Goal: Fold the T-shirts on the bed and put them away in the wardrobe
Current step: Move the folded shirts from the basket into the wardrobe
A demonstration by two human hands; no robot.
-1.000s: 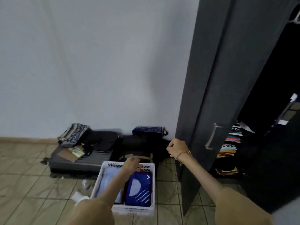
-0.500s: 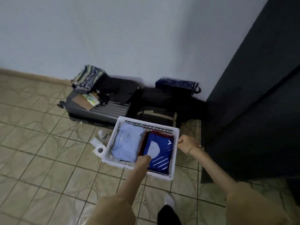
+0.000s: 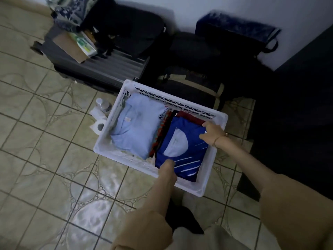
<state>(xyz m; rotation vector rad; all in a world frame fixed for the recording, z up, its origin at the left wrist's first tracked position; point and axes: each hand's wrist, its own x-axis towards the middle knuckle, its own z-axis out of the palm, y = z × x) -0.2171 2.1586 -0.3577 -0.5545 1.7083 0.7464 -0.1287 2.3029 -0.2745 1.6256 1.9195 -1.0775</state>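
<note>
The folded dark blue T-shirt [image 3: 182,150], with a pale half-round print and white slanted stripes, lies on top of the right-hand stack inside the white plastic crate [image 3: 212,175] on the tiled floor [image 3: 45,159]. Its long axis runs from about 1 o'clock at the far end to 7 o'clock at the near end, parallel to the crate's long sides; the stripes lie at the near end.

Two hands are on it. The right hand [image 3: 211,133] sits at its 2 o'clock corner, fingers bent down onto the cloth, thumb towards the crate wall; it seems to pinch the edge, though the grip underneath is hidden. The left hand [image 3: 167,166] reaches in at the 7 o'clock edge, fingers tucked out of sight under or against the shirt, so I cannot tell how it holds.

At 9 o'clock of the blue shirt lies one folded light blue shirt [image 3: 137,127], same direction. Between the two, edges of at least three more folded garments show: red-patterned, black, and a maroon one at 12 o'clock.

Outside the crate, at 10 o'clock, stand one small bottle [image 3: 103,105] and one toilet roll [image 3: 98,125]. Beyond, at 11 o'clock, one grey suitcase [image 3: 100,66] lies flat with items piled on it; dark bags sit at 12 to 1 o'clock by the wall.
</note>
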